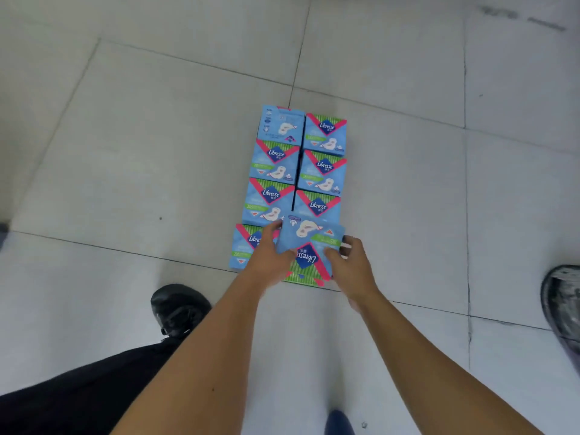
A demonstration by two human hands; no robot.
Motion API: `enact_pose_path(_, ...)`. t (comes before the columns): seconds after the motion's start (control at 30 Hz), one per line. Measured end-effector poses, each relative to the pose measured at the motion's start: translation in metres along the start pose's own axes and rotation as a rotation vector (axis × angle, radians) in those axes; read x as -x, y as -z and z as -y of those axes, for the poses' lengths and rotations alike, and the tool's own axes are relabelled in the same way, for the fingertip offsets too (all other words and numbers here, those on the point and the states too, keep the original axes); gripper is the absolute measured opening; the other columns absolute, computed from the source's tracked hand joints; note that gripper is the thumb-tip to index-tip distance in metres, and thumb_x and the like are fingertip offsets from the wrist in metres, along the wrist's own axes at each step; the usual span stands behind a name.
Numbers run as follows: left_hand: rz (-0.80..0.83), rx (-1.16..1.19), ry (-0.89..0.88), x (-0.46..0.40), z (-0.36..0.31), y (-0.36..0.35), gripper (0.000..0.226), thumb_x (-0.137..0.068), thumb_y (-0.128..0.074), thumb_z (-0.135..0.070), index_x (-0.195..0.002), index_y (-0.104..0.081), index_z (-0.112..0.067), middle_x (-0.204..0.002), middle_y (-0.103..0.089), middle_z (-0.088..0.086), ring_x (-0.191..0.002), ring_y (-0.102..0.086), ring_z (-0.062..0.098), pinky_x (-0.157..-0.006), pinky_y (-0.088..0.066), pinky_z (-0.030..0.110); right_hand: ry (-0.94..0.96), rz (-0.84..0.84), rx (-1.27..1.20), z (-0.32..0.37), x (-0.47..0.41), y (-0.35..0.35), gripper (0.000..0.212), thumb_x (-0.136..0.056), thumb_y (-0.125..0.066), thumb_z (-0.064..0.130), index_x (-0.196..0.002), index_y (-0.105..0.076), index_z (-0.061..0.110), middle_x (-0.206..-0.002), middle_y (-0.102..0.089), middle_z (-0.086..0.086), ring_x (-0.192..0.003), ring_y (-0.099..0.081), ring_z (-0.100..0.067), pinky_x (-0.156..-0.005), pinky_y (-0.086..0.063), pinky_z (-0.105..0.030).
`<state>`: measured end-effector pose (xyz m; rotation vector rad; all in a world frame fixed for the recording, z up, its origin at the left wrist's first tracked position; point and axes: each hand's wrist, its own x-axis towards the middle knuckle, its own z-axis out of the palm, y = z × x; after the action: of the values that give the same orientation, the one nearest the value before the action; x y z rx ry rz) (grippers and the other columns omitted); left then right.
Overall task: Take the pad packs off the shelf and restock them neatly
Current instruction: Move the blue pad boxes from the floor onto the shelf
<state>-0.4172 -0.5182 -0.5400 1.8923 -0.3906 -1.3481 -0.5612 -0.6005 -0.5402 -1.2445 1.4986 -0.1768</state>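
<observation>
Several blue Libresse pad packs (273,196) lie flat on the tiled floor in two columns. At the near end of the right column, one pad pack (309,246) is turned upside down, its logo facing me. My left hand (270,259) grips its left edge and partly covers the near-left pack (243,246). My right hand (351,262) grips its right edge, fingers curled round the side. The far-left pack (281,124) shows its back face. No shelf is in view.
Pale floor tiles (157,152) spread all round the packs. My black shoe (179,306) and dark trouser leg sit at the lower left. Another dark shoe (563,306) is at the right edge. A blue object (339,422) shows at the bottom edge.
</observation>
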Motion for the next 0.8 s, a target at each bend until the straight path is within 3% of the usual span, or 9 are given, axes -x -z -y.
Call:
enact_pose_path(0.07, 0.017, 0.007, -0.069, 0.020, -0.025, 0.021, 0.059, -0.090, -0.061, -0.007, -0.136, -0.038, -0.036, -0.097, -0.066, 0.007, -0.069, -0.059, 0.019, -0.056, -0.048, 0.024, 0.028, 0.072, -0.057, 0.027, 0.017, 0.005, 0.057, -0.072, -0.069, 0.051, -0.119, -0.046, 0.030, -0.110, -0.067, -0.002, -0.092, -0.071, -0.019, -0.085, -0.057, -0.049)
enact_pose_path(0.17, -0.004, 0.084, -0.187, 0.061, -0.072, 0.074, 0.057, -0.089, -0.063, -0.003, -0.135, -0.048, -0.032, -0.089, -0.067, 0.003, -0.067, -0.059, 0.013, -0.061, -0.050, 0.022, 0.159, 0.193, -0.053, 0.080, 0.049, 0.003, 0.026, -0.090, -0.060, 0.047, -0.106, -0.052, 0.028, -0.106, -0.067, -0.003, -0.082, -0.069, -0.016, -0.079, -0.056, -0.037)
enact_pose_path(0.3, -0.020, 0.026, -0.363, 0.135, -0.132, 0.168, 0.049, -0.083, -0.064, 0.010, -0.126, -0.059, -0.012, -0.092, -0.067, 0.001, -0.067, -0.063, 0.000, -0.064, -0.051, 0.014, 0.580, 0.106, 0.144, 0.167, 0.106, -0.020, 0.053, -0.094, -0.056, 0.047, -0.139, -0.041, 0.024, -0.132, -0.051, 0.004, -0.112, -0.054, -0.013, -0.097, -0.044, -0.031)
enact_pose_path(0.4, -0.105, -0.192, -0.447, 0.206, -0.167, 0.238, 0.048, -0.078, -0.073, 0.003, -0.119, -0.064, -0.021, -0.091, -0.067, 0.003, -0.071, -0.060, 0.004, -0.070, -0.050, 0.013, 0.925, 0.354, 0.202, 0.234, 0.170, -0.054, 0.067, -0.090, -0.064, 0.038, -0.144, -0.026, 0.040, -0.138, -0.042, 0.009, -0.119, -0.048, -0.007, -0.097, -0.044, -0.027)
enact_pose_path(0.47, -0.189, -0.261, -0.491, 0.254, -0.182, 0.280, 0.048, -0.077, -0.074, 0.001, -0.116, -0.061, -0.024, -0.086, -0.065, 0.003, -0.068, -0.057, 0.005, -0.066, -0.049, 0.013, 1.063, 0.510, 0.281, 0.276, 0.214, -0.084, 0.066, -0.089, -0.068, 0.028, -0.139, -0.029, 0.046, -0.125, -0.050, 0.011, -0.109, -0.056, -0.007, -0.095, -0.045, -0.024)
enact_pose_path(0.57, -0.434, -0.123, -0.611, 0.322, -0.190, 0.339, 0.053, -0.079, -0.075, -0.001, -0.125, -0.054, -0.016, -0.091, -0.064, 0.004, -0.073, -0.058, 0.009, -0.065, -0.049, 0.014, 1.225, 0.575, 0.297, 0.326, 0.272, -0.134, 0.038, -0.092, -0.065, 0.016, -0.129, -0.057, 0.022, -0.110, -0.066, 0.011, -0.094, -0.062, -0.005, -0.088, -0.051, -0.028)
enact_pose_path(0.67, -0.834, 0.105, -0.702, 0.379, -0.170, 0.392, 0.054, -0.084, -0.075, -0.018, -0.130, -0.047, -0.016, -0.097, -0.058, -0.004, -0.078, -0.056, -0.001, -0.064, -0.047, 0.008, 1.191, 0.647, 0.115, 0.358, 0.325, -0.188, 0.027, -0.095, -0.061, 0.018, -0.121, -0.061, 0.020, -0.106, -0.071, 0.001, -0.085, -0.068, -0.010, -0.075, -0.058, -0.037)
enact_pose_path(0.73, -0.953, 0.249, -0.680, 0.410, -0.144, 0.419, 0.063, -0.082, -0.077, -0.030, -0.134, -0.042, -0.017, -0.110, -0.057, 0.001, -0.088, -0.061, 0.006, -0.070, -0.052, 0.011, 1.172, 0.672, -0.039, 0.371, 0.361, -0.228, 0.029, -0.093, -0.062, 0.025, -0.121, -0.059, 0.020, -0.105, -0.071, 0.001, -0.085, -0.070, -0.012, -0.074, -0.059, -0.041)
enact_pose_path(0.8, -0.973, 0.368, -0.666, 0.437, -0.115, 0.440, 0.062, -0.082, -0.077, -0.030, -0.133, -0.043, -0.017, -0.115, -0.062, 0.007, -0.090, -0.067, 0.019, -0.074, -0.056, 0.026, 1.129, 0.746, -0.157, 0.380, 0.394, -0.268, 0.031, -0.093, -0.062, 0.027, -0.121, -0.055, 0.018, -0.106, -0.071, 0.000, -0.085, -0.072, -0.012, -0.070, -0.060, -0.039)
